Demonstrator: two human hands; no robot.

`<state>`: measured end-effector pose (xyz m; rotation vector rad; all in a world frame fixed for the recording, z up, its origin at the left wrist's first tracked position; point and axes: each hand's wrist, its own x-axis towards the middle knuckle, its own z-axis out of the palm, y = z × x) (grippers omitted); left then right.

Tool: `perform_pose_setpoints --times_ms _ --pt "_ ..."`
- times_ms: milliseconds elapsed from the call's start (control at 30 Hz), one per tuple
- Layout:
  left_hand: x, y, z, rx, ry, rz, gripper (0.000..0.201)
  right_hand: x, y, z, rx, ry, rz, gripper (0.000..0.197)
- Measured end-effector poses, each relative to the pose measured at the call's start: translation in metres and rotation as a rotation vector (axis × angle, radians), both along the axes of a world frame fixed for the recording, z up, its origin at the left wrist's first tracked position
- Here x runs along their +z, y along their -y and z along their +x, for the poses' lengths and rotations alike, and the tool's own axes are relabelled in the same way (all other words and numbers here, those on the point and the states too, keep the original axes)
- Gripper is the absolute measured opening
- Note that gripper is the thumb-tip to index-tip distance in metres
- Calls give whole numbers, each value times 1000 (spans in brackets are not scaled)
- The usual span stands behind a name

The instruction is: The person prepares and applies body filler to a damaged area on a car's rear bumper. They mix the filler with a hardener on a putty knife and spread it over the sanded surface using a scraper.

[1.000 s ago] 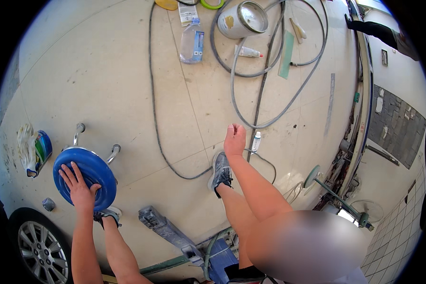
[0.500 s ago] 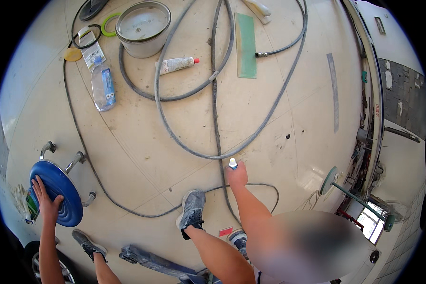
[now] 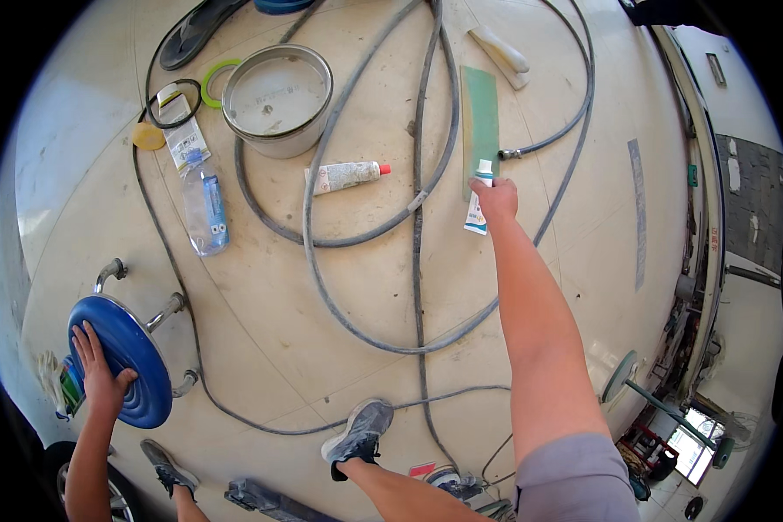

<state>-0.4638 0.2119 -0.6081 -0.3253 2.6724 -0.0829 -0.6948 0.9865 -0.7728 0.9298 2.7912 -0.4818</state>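
My right hand (image 3: 499, 202) is closed round a white and blue squeeze tube (image 3: 476, 217) with a white cap. The arm reaches far out, and the tube is over the near end of a flat green strip (image 3: 480, 113). On the left my left hand (image 3: 104, 383) lies flat, fingers spread, on the blue seat of a round stool (image 3: 139, 348) with metal legs. Another tube, white with a red cap (image 3: 348, 177), lies on the floor beside a grey hose (image 3: 308, 235). Left of it stands a round metal can (image 3: 278, 135) with a lid.
A clear plastic bottle (image 3: 204, 213), a green tape roll (image 3: 209, 85) and a yellow disc (image 3: 148, 137) lie at the left. A pale handled tool (image 3: 503, 61) rests beyond the green strip. Looped hoses cross the floor. My shoe (image 3: 361, 431) is near.
My right hand has moved away from my body and to the right with the tube, from beside the hose to the green strip. My left hand stays on the stool. The view has shifted.
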Motion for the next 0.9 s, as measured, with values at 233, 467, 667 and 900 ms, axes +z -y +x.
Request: perform_pose_setpoints --times_ms 233,467,667,900 --pt "16 -21 -15 54 72 -46 144 -22 -21 0 -125 81 20 51" --pt "38 -35 -31 91 184 -52 140 38 70 122 -142 -225 -333 34" --pt "49 -33 -37 114 214 61 132 124 180 258 176 -210 -279 32" --pt "64 10 -5 213 221 181 128 223 348 254 324 -47 -394 34"
